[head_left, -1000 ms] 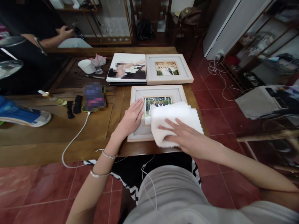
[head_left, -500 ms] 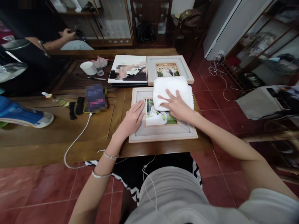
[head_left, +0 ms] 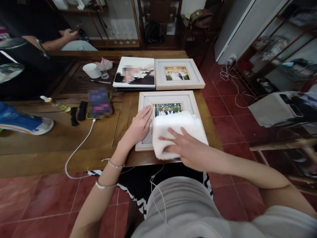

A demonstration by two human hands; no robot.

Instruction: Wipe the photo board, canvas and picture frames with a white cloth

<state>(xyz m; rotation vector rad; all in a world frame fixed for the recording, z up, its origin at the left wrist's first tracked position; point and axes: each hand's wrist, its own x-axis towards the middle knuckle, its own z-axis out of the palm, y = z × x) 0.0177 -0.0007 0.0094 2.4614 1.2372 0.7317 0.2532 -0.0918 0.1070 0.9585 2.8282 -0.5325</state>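
Note:
A light wooden picture frame (head_left: 145,145) lies face up before me, with a photo of two people (head_left: 168,109) in its middle. My left hand (head_left: 142,123) rests flat on the frame's left side, fingers stretched out. On the lower right of the frame is a folded white towel (head_left: 180,120), which covers the lower part of the photo. My right hand (head_left: 182,145) holds the towel from above, its fingers spread over it and part of the hand in the fold.
Behind the frame lie a second framed picture (head_left: 198,77) and a white photo panel (head_left: 123,62). A phone (head_left: 99,103) with a white cable, dark straps, a dropper bottle (head_left: 56,104) and a white cup (head_left: 91,70) are on the left. Across the table (head_left: 99,152) sits a person (head_left: 49,43).
My right hand has moved the towel toward me, from the frame's upper right to its lower right. The photo's upper part now shows. My left hand stays on the frame.

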